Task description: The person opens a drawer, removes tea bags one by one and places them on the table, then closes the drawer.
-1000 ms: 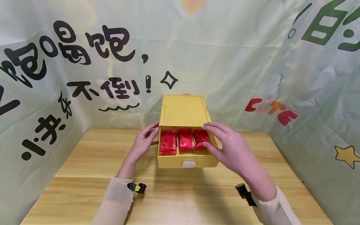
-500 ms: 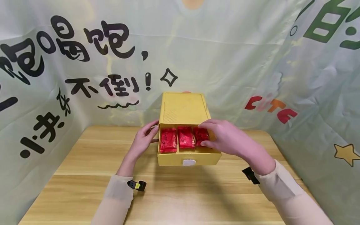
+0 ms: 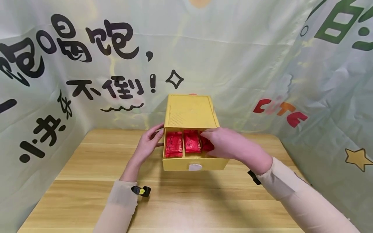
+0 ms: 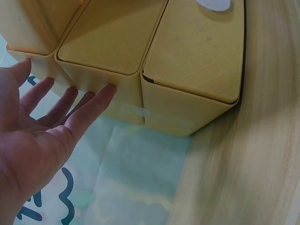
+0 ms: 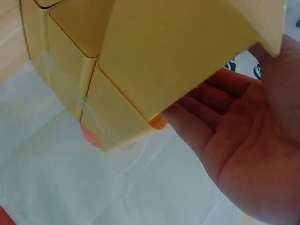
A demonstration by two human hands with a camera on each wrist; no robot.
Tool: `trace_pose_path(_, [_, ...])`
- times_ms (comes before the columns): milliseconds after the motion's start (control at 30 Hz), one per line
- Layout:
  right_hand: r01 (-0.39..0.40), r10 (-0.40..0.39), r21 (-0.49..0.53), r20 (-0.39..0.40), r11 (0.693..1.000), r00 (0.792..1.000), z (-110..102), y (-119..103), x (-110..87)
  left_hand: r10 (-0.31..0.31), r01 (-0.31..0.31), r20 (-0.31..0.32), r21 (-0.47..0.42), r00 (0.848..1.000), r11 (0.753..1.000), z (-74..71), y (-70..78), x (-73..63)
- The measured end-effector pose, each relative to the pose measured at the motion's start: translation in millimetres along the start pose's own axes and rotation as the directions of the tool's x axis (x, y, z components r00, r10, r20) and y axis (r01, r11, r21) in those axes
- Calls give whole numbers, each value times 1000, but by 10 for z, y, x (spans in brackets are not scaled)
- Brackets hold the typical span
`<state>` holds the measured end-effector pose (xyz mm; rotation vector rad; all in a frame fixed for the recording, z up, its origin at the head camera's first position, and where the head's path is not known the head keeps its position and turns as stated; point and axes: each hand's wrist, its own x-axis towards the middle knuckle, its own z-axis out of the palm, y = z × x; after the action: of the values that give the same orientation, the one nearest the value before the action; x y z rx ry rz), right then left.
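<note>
A yellow drawer cabinet (image 3: 190,110) stands against the back cloth, its top drawer (image 3: 177,164) pulled out. Three red packets (image 3: 174,144) lie side by side in the drawer, among them a middle packet (image 3: 192,141). My right hand (image 3: 228,144) reaches in over the drawer's right wall. Its fingers and thumb are at the right packet (image 3: 207,144), covering part of it; whether they pinch it I cannot tell. My left hand (image 3: 146,142) is at the cabinet's left side, and in the left wrist view its loosely extended fingertips (image 4: 110,89) are right at the yellow side wall.
Lower drawers (image 4: 197,47) of the cabinet sit closed beneath the open one. A white oval handle (image 3: 195,167) marks the drawer front. The wooden tabletop (image 3: 175,200) extends toward me, and a printed cloth (image 3: 227,71) hangs behind and on both sides.
My right hand has moved left and deeper into the drawer, now covering more of the right packet. The left hand stays at the cabinet's side. The head view has tilted slightly.
</note>
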<state>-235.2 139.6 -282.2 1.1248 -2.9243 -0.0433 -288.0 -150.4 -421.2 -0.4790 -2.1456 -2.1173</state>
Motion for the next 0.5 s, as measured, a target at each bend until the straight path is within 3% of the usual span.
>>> trace_pose_path(233, [-46, 51, -72, 66, 996, 997, 58, -44, 93, -6, 6, 1, -8, 1000, 1000, -1, 7, -14])
trace_pose_path(500, [-17, 24, -142, 47, 990, 999, 116, -60, 124, 1, -1, -6, -10, 1000, 1000, 5, 6, -10])
